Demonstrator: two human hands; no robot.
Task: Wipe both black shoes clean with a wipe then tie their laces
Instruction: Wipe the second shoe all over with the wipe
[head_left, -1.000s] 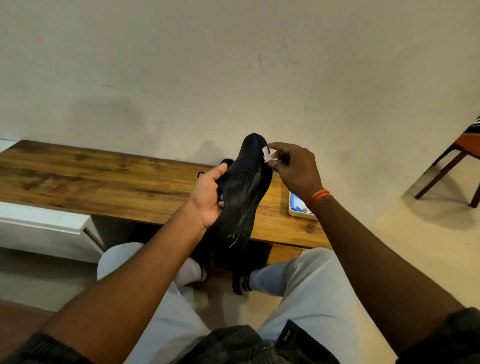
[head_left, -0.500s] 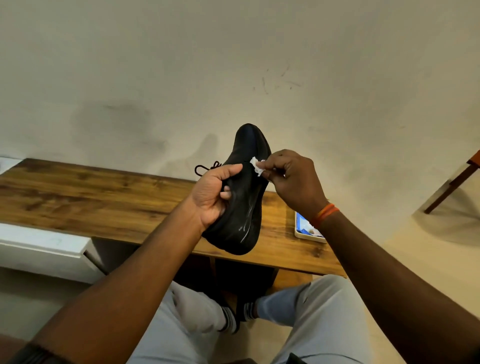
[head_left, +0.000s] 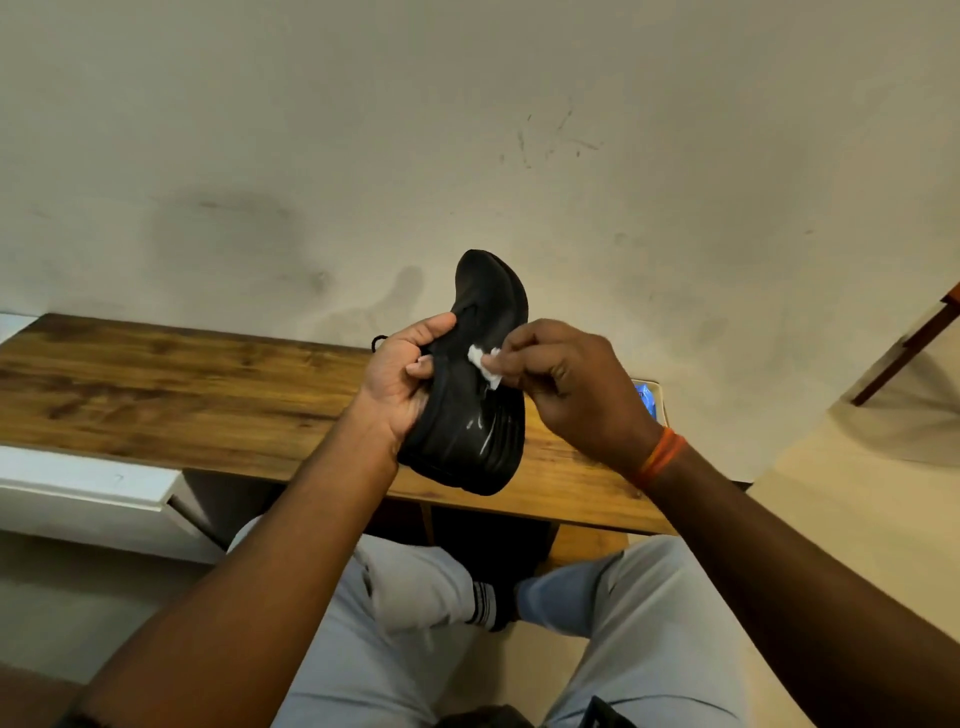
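I judge wiping of one shoe (head_left: 467, 384) in hand. Above the bench (head_left: 182, 395), left hand (head_left: 402, 382) grips it; right hand (head_left: 566, 389) pinches the wipe (head_left: 485, 366) against its side. Second shoe seemingly unseen. Next: work toward the toe

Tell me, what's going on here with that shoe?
A seated person is cleaning a black shoe. The left hand grips it, holding it up above a wooden bench with the sole turned toward the camera. The right hand pinches a small white wipe and presses it against the sole. Only this one shoe is clearly in view, and a bit of lace shows behind the left hand.
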